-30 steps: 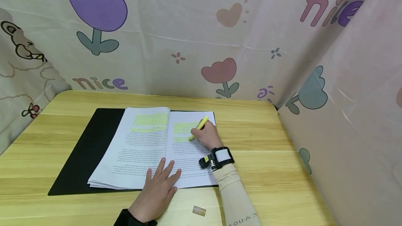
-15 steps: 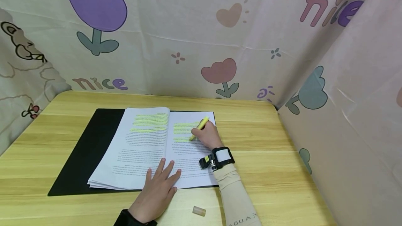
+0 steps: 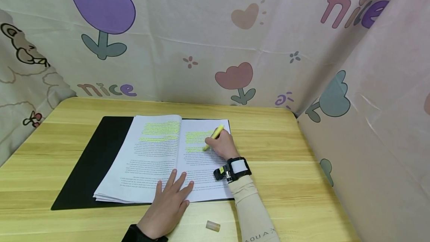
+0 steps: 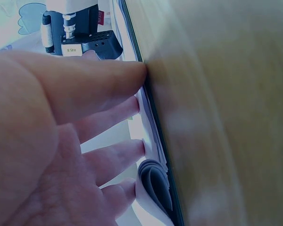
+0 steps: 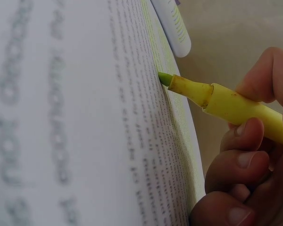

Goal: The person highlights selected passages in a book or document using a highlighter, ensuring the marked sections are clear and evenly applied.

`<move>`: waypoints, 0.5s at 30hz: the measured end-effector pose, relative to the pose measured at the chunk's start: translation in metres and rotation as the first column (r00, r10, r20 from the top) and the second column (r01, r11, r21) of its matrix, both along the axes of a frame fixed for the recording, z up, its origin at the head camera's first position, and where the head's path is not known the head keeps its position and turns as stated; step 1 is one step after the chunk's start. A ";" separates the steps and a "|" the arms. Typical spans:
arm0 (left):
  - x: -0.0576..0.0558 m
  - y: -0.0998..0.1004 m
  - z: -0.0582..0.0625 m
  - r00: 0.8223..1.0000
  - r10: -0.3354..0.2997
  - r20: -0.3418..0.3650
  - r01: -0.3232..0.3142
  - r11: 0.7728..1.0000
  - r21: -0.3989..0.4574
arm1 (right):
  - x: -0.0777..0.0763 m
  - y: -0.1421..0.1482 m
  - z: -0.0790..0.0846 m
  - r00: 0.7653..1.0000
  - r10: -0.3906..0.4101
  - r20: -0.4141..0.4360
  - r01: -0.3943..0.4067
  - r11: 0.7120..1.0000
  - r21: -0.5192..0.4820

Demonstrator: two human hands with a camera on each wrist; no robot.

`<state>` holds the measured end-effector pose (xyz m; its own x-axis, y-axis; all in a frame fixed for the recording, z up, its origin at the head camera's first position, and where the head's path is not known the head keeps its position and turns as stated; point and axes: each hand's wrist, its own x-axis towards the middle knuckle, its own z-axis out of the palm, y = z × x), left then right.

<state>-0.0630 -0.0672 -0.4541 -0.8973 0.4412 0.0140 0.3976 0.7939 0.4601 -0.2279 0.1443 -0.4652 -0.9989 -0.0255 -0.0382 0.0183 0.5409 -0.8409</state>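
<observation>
My right hand (image 3: 221,144) pinches a yellow highlighter (image 3: 216,132) over the right-hand page (image 3: 201,165) of an open stack of printed sheets. In the right wrist view the highlighter's green-yellow tip (image 5: 164,78) meets a line of print. Yellow marked lines run across the upper part of both pages, and the left-hand page (image 3: 147,167) curves up toward the fold. With its fingers spread, my left hand (image 3: 168,204) rests on the lower edge of the pages. In the left wrist view its fingertips touch the paper beside a curled roll of sheets (image 4: 153,181).
Beneath the pages lies a black folder (image 3: 87,160), showing at the left, on the wood-grain table (image 3: 268,141). A small translucent cap (image 3: 213,226) lies on the table between the forearms. Printed cloth (image 3: 188,29) hangs behind the table and along both sides.
The highlighter tip and right hand have shifted very slightly to the right along the line. The left hand and the pages have stayed in place.
</observation>
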 end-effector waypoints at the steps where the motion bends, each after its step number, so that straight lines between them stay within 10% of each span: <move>1: 0.000 0.000 0.000 1.000 0.000 -0.001 0.000 1.000 0.000 | 0.000 0.000 0.000 1.000 0.000 0.002 0.000 1.000 0.000; 15: 0.000 0.000 0.000 1.000 -0.003 -0.007 0.003 1.000 0.002 | -0.002 0.004 -0.002 1.000 -0.003 0.012 0.003 1.000 -0.007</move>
